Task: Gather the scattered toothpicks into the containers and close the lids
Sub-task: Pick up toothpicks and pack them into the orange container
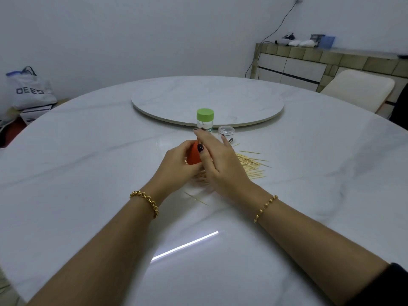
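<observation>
Near toothpicks (249, 164), left hand (176, 161) grips orange container (193, 156); right hand (218, 162) touches it.

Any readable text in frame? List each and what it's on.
"DEES": on the white bag at far left.
"ICK": partial, on the green-lidded container label; the rest unreadable.
Dark print on the clear-lidded container: too small to read.
Orange container in the left hand: no text visible.
</observation>
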Motion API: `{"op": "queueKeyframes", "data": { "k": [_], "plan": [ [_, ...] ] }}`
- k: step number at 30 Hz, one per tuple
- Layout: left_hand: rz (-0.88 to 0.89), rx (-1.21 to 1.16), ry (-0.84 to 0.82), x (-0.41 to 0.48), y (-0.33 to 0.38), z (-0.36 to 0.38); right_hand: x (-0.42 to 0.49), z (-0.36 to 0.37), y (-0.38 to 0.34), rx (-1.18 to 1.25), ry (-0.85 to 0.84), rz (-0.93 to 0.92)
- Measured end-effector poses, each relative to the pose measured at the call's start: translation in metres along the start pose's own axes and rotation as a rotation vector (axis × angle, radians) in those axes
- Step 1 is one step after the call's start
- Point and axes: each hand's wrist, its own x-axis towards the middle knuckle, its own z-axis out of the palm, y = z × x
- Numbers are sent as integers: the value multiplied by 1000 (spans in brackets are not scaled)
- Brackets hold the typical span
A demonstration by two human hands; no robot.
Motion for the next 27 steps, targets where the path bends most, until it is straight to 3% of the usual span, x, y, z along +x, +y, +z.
{"op": "queueKeyframes", "data": {
  "k": [3,10,16,27],
  "plan": [
    [-23,-32,-8,1,-3,1,4,-5,10,-142,-29,71],
    [-27,-78,19,1,-3,0,4,-13,16,63,10,171],
    [-15,33,-6,0,-5,3,-6,-2,0,-96,-102,-23],
    [-17,44,0,0,-6,6,4,-30,29,-77,48,117]
  ]
}}
